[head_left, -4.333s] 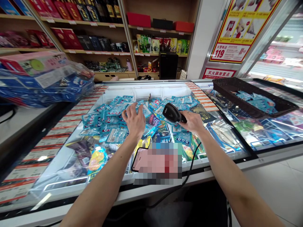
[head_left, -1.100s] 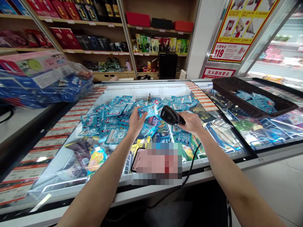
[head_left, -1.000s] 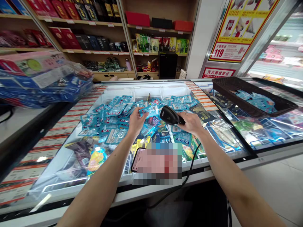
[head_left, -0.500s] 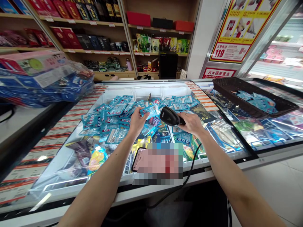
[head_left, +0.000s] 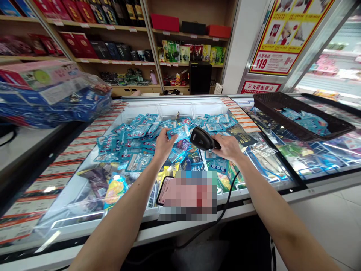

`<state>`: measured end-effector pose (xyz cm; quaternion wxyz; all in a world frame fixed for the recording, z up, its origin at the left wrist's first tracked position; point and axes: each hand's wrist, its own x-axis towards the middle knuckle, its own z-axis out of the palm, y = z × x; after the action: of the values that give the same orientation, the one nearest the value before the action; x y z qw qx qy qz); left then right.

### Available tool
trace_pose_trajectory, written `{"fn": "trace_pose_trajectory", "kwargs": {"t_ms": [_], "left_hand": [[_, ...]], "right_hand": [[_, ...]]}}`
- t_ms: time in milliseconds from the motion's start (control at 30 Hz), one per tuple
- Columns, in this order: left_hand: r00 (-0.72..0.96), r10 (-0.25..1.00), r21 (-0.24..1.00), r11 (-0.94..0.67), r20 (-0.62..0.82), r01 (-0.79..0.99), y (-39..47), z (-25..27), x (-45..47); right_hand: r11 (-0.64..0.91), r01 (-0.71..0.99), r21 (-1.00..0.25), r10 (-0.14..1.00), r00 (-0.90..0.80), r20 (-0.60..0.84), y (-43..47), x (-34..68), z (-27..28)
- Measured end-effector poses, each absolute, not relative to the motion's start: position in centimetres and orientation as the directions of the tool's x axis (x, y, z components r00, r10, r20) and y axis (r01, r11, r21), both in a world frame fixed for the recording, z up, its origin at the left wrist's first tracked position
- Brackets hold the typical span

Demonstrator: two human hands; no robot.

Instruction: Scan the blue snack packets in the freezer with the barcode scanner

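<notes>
Closely paired: blue packet and black scanner

Above a heap of similar packets in the freezer, the left hand holds the blue packet by its near corner, its fingers pinched together on it. Just to the right, the right hand has its fingers closed around the black scanner, which points left, toward the packet (I cannot tell whether the two touch). A black cable curves down over the freezer's front edge. Near that edge lies a phone, partly hidden by pixelation. Farther right, a brown basket holds more blue packets; plastic-wrapped boxes sit at the left.
</notes>
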<state>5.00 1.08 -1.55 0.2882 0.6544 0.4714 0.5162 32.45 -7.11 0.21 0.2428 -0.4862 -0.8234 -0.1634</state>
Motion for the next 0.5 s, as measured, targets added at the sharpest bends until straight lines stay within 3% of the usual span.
{"fn": "trace_pose_trajectory", "kwargs": {"t_ms": [133, 300, 500], "left_hand": [[-0.058, 0.868, 0.768, -0.403, 0.493, 0.497, 0.4, -1.2, 4.8], [-0.057, 0.714, 0.586, -0.523, 0.697, 0.619, -0.8, 0.1, 4.6], [-0.065, 0.701, 0.542, -0.486, 0.71, 0.685, -0.5, 0.2, 4.1]], "right_hand": [[0.45, 0.892, 0.042, 0.712, -0.387, 0.586, -6.9, 32.7, 0.0], [0.4, 0.916, 0.037, 0.73, -0.343, 0.591, -6.8, 33.2, -0.2], [0.367, 0.93, 0.022, 0.736, -0.305, 0.605, -6.7, 33.5, -0.4]]}}
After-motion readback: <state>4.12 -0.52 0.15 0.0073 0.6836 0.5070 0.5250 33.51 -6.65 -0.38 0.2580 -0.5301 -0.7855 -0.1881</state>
